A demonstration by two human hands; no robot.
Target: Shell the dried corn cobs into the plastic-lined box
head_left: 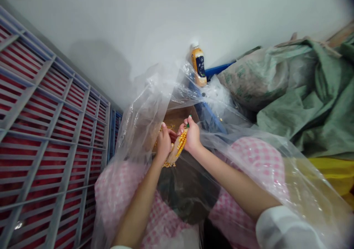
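A partly stripped corn cob [181, 143] slants between my hands over a cardboard box [181, 113]. Yellow kernels line its right side, while the left side is bare and pale. My left hand [164, 143] is closed at the cob's left side, its fingers partly hidden behind the cob. My right hand [193, 134] is wrapped round a small tool with a green handle [188, 124], at the cob's upper end. The tool's working end is too small to make out. Loose corn kernels [169, 164] show at the cob's lower end, and others lie in the box.
Clear plastic sheeting [143, 112] surrounds the box and spreads over pink checked cloth on my legs. A slatted plastic crate [62, 142] stands at left. An orange drink bottle [198, 65] leans by a blue bin edge [212, 118]. Green sacks [306, 90] are piled at right.
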